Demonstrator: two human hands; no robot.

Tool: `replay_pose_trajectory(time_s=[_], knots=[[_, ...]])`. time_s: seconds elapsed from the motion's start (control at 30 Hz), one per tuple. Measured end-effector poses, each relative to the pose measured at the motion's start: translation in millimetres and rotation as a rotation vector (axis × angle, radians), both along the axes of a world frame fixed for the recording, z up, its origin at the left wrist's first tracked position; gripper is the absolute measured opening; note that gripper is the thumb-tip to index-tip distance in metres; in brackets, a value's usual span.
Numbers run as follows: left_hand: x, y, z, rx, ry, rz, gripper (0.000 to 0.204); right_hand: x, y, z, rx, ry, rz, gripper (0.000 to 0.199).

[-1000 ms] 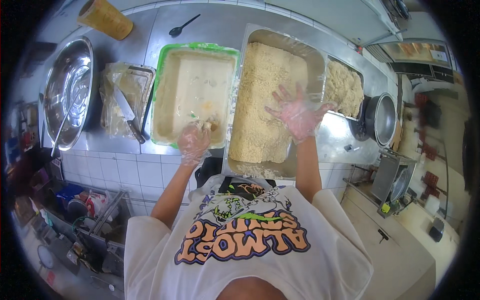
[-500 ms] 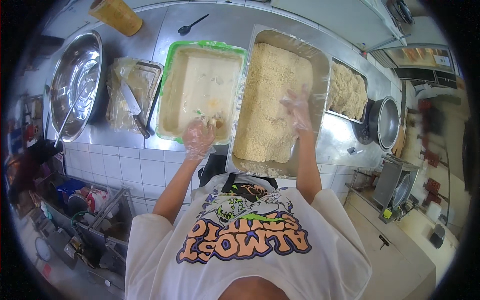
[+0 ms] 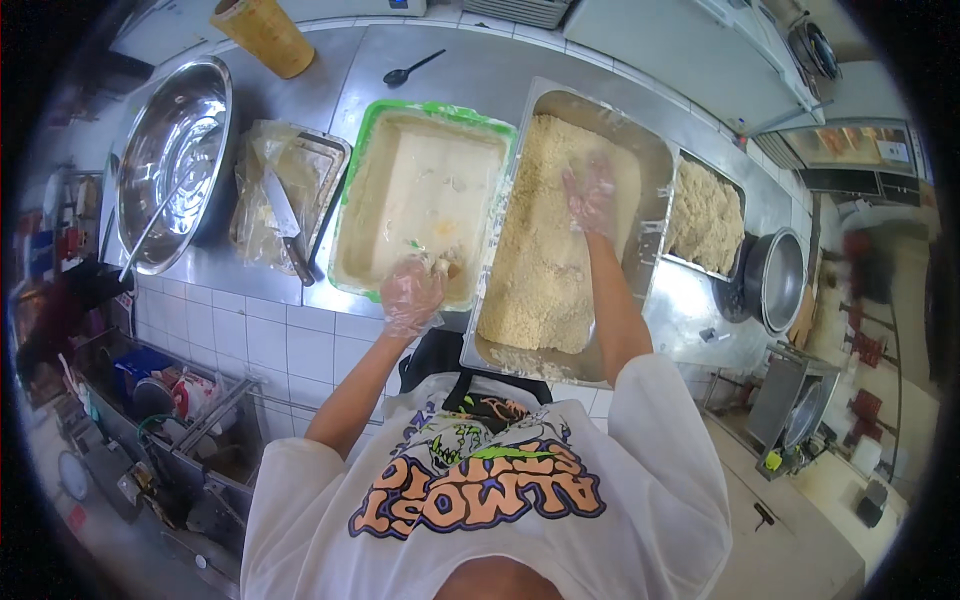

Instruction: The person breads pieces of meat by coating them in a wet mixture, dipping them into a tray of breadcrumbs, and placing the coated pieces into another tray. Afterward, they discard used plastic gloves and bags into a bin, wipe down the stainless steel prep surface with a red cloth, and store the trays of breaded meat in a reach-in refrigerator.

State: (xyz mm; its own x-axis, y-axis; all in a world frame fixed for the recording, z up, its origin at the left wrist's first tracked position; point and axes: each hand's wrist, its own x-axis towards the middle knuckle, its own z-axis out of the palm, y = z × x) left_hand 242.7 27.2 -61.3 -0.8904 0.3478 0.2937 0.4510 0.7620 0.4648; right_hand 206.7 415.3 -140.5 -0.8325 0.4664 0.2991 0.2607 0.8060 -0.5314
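Head view: nearest me, the wearer's white T-shirt (image 3: 480,545) with a cartoon print, both forearms reaching out past it. Left hand (image 3: 413,293), in a clear plastic glove, is curled at the near end of a green-rimmed rectangular tub (image 3: 453,112), fingers closed around a small pale-and-brown piece (image 3: 454,270). I can't tell what the piece is; glove covers most of it. Tub holds a pale, milky liquid (image 3: 430,185), one yellowish patch near the piece.

Right hand (image 3: 591,195), also gloved, is farther out, inside a deep rectangular steel pan (image 3: 655,165), just right of the tub. Fingers extended, fairly close together, nothing visible in the grip. It's over the pale yellow crumbs (image 3: 545,240) heaped in the pan; I can't tell how hard it presses, hand's a bit blurred.

Either side on the steel table (image 3: 325,95): left, a worn metal tray (image 3: 333,165) with a crumpled clear plastic bag (image 3: 262,180) and a black-handled knife (image 3: 283,212) on top, then a big shiny steel bowl (image 3: 185,130). Right, a smaller pan of clumpy beige mix (image 3: 705,215), then a round grey metal pot (image 3: 778,280).

Far side: black plastic spoon (image 3: 402,75) beyond the tub, yellow-brown cylindrical container (image 3: 265,40) beyond the bowl.
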Motion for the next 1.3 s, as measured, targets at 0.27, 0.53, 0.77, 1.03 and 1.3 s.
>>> replay_pose_trajectory(time_s=[0.27, 0.53, 0.77, 1.03, 1.3], knots=[[0.2, -1.7, 12.8, 0.040, -0.066, 0.005, 0.017, -57.7, -18.4, 4.8, 0.391, -0.343, 0.363, 0.068], [1.9, -2.0, 11.1, 0.026, -0.060, 0.024, 0.021, 1.8, -31.7, 55.2, 0.145, -0.731, 0.479, 0.061], [1.9, -2.6, 4.9, 0.021, 0.094, 0.033, 0.022, 113.8, -53.9, 28.2, -0.111, -0.696, 0.483, 0.058], [5.3, -4.7, 10.0, -0.009, -0.083, 0.064, 0.019, 45.0, -90.1, 32.1, 0.424, -0.574, -0.239, 0.068], [4.4, -1.4, 15.4, -0.078, -0.174, 0.072, 0.021, 43.4, -89.2, 34.4, 0.338, -0.551, -0.247, 0.075]])
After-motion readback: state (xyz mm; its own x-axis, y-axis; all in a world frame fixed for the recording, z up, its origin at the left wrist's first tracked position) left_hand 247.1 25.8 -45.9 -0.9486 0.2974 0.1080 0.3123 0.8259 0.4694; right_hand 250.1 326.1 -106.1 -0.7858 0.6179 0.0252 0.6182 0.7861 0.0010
